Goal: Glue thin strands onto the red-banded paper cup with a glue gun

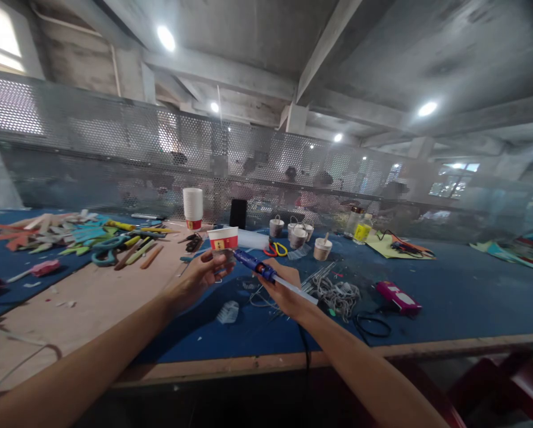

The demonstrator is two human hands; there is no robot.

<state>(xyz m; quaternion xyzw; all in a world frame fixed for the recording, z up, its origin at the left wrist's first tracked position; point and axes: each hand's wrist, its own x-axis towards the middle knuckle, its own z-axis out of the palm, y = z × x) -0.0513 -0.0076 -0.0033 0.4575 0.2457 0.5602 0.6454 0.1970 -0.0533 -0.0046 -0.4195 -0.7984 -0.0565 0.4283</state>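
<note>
My left hand holds a small red and white paper cup, its fingers around the lower part, where something greyish covers the side. In my right hand is a blue hot glue gun with a long translucent glue stick sticking out of its back. The gun's nozzle points left and is at the cup's lower side; whether it touches cannot be made out. Just beyond the gun lie scissors with red and yellow handles. A tangle of grey cord lies right of my right hand.
A stack of paper cups stands behind, near a black phone. Several small cord-wrapped cups sit at the back. Coloured strips and tools cover the left side. A yellow-labelled bottle and a magenta box are at right.
</note>
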